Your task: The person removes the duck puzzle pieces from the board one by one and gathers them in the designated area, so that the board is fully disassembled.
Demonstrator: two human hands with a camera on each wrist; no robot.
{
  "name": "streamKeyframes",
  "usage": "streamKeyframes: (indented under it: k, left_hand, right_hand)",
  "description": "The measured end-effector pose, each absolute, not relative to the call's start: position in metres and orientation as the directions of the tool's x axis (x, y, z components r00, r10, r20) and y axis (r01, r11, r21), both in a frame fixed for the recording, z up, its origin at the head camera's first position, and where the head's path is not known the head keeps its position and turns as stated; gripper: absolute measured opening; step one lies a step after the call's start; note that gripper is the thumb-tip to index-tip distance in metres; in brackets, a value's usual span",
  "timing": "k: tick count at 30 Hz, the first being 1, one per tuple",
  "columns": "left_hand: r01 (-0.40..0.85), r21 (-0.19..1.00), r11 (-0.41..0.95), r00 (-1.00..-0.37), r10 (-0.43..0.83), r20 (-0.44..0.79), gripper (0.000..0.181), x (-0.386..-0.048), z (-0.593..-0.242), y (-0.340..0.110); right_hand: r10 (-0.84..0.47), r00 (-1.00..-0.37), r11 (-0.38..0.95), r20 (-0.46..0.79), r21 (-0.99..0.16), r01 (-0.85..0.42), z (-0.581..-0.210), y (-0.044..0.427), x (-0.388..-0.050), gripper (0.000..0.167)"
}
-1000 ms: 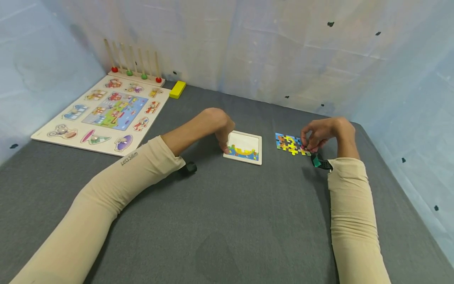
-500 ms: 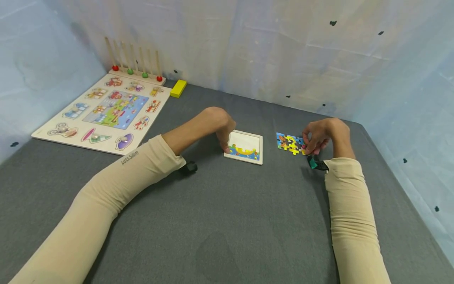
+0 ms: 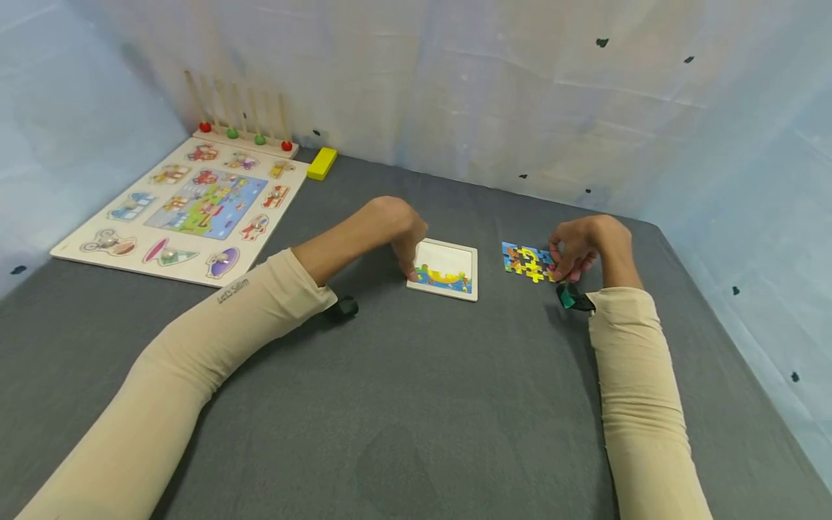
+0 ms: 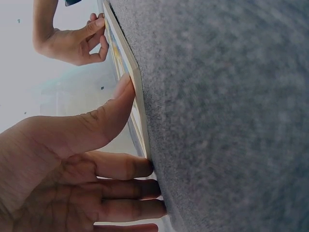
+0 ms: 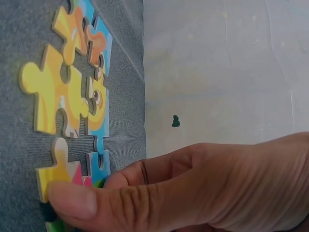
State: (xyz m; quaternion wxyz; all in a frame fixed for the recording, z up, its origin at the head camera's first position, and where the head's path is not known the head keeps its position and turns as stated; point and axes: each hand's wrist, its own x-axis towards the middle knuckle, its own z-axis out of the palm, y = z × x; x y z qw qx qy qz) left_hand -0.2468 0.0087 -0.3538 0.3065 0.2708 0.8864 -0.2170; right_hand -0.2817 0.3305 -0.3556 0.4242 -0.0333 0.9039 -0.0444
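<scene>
Where the left hand (image 3: 406, 245) rests: thumb against the edge of the wooden tray (image 3: 448, 256), other fingers extended and spread near its corner, nothing clasped.
Tray: flat beside the left fingers; strip of picture (image 3: 448, 279) along its near side, bare beyond. No visible shift over the last second.
Right hand (image 3: 575, 245): fingers narrow, pinching an edge piece (image 5: 53, 173), yellow and pink, thumb on its face.
Loose pieces (image 5: 46, 113): on the tabletop (image 3: 416, 404), left of the right fingers, between the two hands; some joined, gaps visible.
Change: right wrist has swung slightly left, fingers and edge piece now closer to the cluster. Judged as joining work outside the tray, fit not yet complete.
Yellow block (image 3: 322, 164): beyond the left fingers, off to their left.
Knobbed board (image 3: 139, 263): farther left of those fingers.
Peg rack (image 3: 273, 146): behind that board, farthest from both hands' fingers.
</scene>
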Motion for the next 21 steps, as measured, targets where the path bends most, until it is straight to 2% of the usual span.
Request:
streamKeyframes:
  k: [8, 14, 18, 21]
  left_hand:
    - [0.615, -0.222, 0.757, -0.664, 0.344, -0.664, 0.099, -0.245, -0.353, 0.01]
    - [0.617, -0.219, 0.756, -0.66, 0.345, -0.668, 0.1, -0.245, -0.354, 0.009]
    - [0.616, -0.211, 0.759, -0.659, 0.35, -0.666, 0.1, -0.247, -0.354, 0.008]
    - [0.62, -0.204, 0.757, -0.654, 0.355, -0.668, 0.1, -0.248, -0.353, 0.006]
  right_hand:
    - [-0.112, -0.643, 0.991, -0.758, -0.131, -0.018, -0.355, 0.332, -0.277, 0.03]
    - [-0.122, -0.672, 0.99, -0.73, -0.138, -0.03, -0.346, 0.33, -0.27, 0.033]
    - [-0.244, -0.689, 0.97, -0.682, -0.167, -0.179, -0.337, 0.317, -0.267, 0.026]
    - [-0.369, -0.683, 0.928, -0.631, -0.208, -0.309, -0.33, 0.299, -0.263, 0.028]
